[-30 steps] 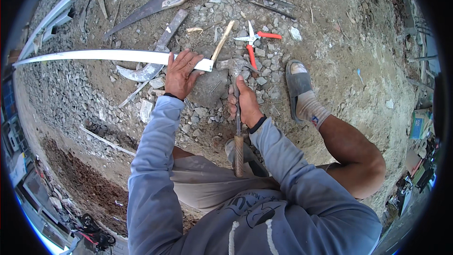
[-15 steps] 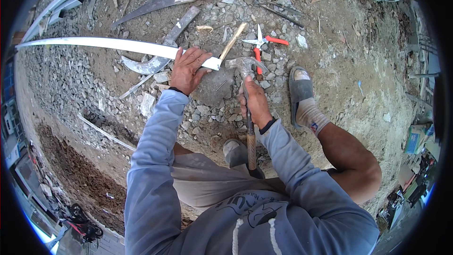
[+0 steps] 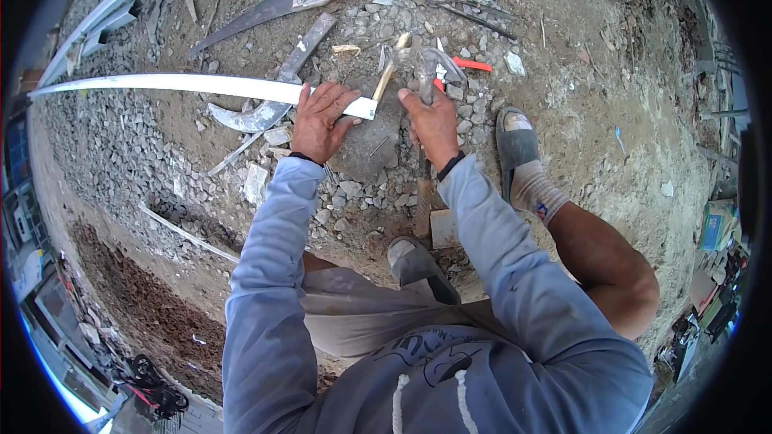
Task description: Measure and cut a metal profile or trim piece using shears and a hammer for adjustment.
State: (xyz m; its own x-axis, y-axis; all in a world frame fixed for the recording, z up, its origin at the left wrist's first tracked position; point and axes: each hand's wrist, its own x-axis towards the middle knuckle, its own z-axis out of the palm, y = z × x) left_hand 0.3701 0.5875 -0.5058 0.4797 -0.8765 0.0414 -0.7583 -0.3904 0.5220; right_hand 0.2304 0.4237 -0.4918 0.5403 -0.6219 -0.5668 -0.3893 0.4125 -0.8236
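My left hand (image 3: 324, 122) grips the end of a long white strip (image 3: 201, 84), pressed down over a grey rock (image 3: 363, 153). A pale wooden stick (image 3: 384, 80) stands out from the strip's end. My right hand (image 3: 430, 127) is wrapped round the shaft of a claw hammer (image 3: 426, 72), its blurred head just right of the stick. Behind that head, red-handled snips (image 3: 473, 65) are partly hidden. A grey curved metal tool (image 3: 241, 119) lies under the strip.
A wooden-handled saw (image 3: 265, 14) and dark metal rods (image 3: 474, 18) lie on the gravel beyond my hands. White channel pieces (image 3: 88, 32) are at the upper left. My sandalled foot (image 3: 515, 145) is to the right. Boxes and scrap (image 3: 716, 229) line the right edge.
My right hand has moved up and forward with the hammer, whose head now covers part of the snips. My left hand stays on the strip's end.
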